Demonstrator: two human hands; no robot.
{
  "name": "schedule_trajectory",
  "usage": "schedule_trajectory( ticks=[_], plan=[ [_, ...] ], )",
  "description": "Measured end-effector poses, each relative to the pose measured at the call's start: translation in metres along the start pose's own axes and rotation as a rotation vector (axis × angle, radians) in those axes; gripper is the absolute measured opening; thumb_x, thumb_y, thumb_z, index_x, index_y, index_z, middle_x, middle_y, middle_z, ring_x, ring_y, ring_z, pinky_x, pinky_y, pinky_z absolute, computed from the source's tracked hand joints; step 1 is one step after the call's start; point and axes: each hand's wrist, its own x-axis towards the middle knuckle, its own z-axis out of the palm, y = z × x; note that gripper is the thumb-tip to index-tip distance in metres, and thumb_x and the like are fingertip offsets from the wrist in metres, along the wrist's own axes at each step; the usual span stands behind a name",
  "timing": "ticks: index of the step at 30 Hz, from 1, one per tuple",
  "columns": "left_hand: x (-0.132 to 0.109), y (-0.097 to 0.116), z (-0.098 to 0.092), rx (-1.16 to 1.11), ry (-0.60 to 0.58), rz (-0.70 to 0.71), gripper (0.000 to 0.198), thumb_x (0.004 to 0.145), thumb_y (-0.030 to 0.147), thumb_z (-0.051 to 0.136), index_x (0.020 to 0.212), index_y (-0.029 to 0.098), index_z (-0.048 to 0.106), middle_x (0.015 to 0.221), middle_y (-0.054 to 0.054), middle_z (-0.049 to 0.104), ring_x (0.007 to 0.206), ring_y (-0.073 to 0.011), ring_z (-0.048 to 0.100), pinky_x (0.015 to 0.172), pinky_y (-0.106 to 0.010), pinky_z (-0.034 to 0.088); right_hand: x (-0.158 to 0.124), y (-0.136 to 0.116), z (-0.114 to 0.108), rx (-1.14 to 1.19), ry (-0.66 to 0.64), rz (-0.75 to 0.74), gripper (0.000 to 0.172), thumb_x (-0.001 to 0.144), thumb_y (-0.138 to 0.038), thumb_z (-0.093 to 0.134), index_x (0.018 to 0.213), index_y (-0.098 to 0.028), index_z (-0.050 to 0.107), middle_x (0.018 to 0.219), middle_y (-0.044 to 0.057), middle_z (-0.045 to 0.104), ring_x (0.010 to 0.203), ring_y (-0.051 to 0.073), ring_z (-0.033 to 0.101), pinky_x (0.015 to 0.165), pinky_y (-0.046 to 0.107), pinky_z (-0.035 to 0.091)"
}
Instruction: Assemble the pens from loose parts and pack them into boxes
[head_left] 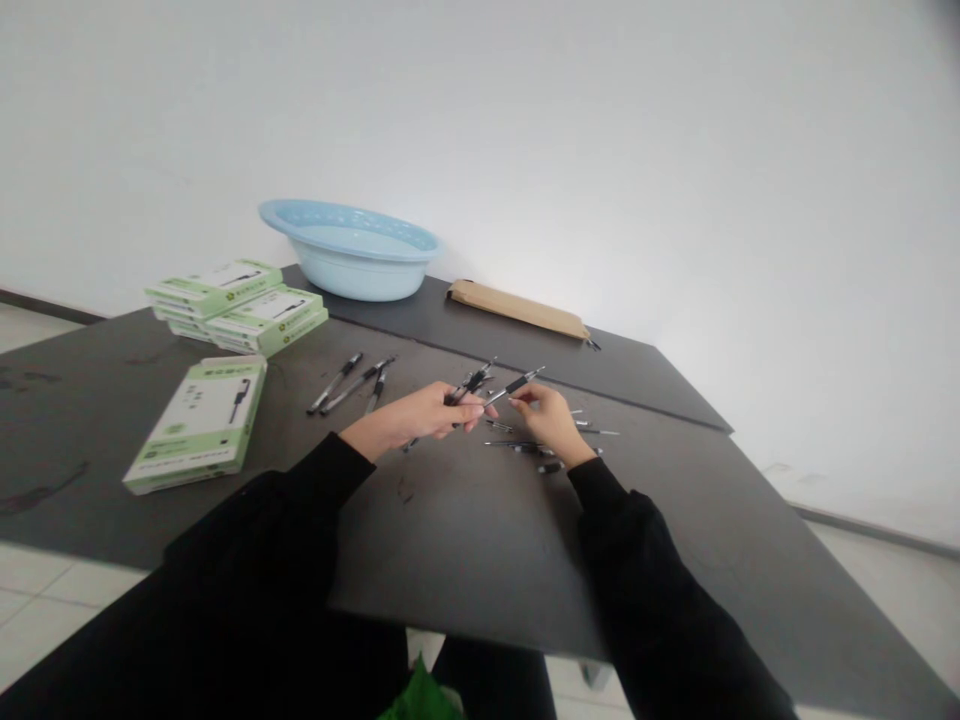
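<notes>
My left hand (442, 410) is closed around several clear-barrelled pens with black grips (471, 383), their tips pointing up and away. One more pen (517, 384) slants up to the right from my left fingertips. My right hand (547, 415) has its thumb and forefinger pinched at that pen's side, just below the black grip. Under and beside my right hand lie loose pen parts, among them a thin refill (600, 432) and short black pieces (551, 467). Left of my left hand, a few pens (337, 380) rest on the dark table (465, 540).
Green and white pen boxes (240, 305) are stacked at the left, with a single box (199, 425) lying nearer me. Behind them stands a light blue basin (360, 265) by the wall. A long brown paper packet (517, 308) lies along the back.
</notes>
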Motion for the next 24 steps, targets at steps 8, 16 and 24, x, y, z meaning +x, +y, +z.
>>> schedule_trajectory(
  ticks=[8,16,24],
  plan=[
    [0.001,-0.005,0.003,0.059,-0.041,-0.048,0.044,0.079,0.051,0.062,0.094,0.011,0.070,0.067,0.001,0.053,0.047,-0.0057,0.031,0.044,-0.022,0.020,-0.014,-0.010,-0.046,0.562,0.261,0.162,0.033,0.079,-0.039,0.064,0.104,-0.018,0.068,0.082,0.004,0.070,0.070,0.015,0.061,0.068,0.030,0.047],
    [-0.003,-0.002,0.005,0.099,-0.039,-0.039,0.050,0.078,0.057,0.063,0.102,0.014,0.072,0.067,0.001,0.053,0.047,-0.0065,0.033,0.044,-0.021,0.022,-0.028,-0.047,-0.053,0.848,0.098,0.137,0.025,0.078,-0.038,0.072,0.092,-0.022,0.058,0.103,0.010,0.075,0.095,0.022,0.070,0.093,0.041,0.049],
    [-0.003,0.000,0.007,0.118,-0.032,-0.052,0.053,0.077,0.059,0.063,0.101,0.013,0.072,0.065,0.001,0.052,0.046,-0.0062,0.032,0.044,-0.022,0.023,-0.032,-0.056,-0.056,0.729,0.075,0.055,0.020,0.085,-0.040,0.065,0.091,-0.021,0.063,0.100,0.008,0.075,0.098,0.021,0.068,0.096,0.040,0.047]
  ],
)
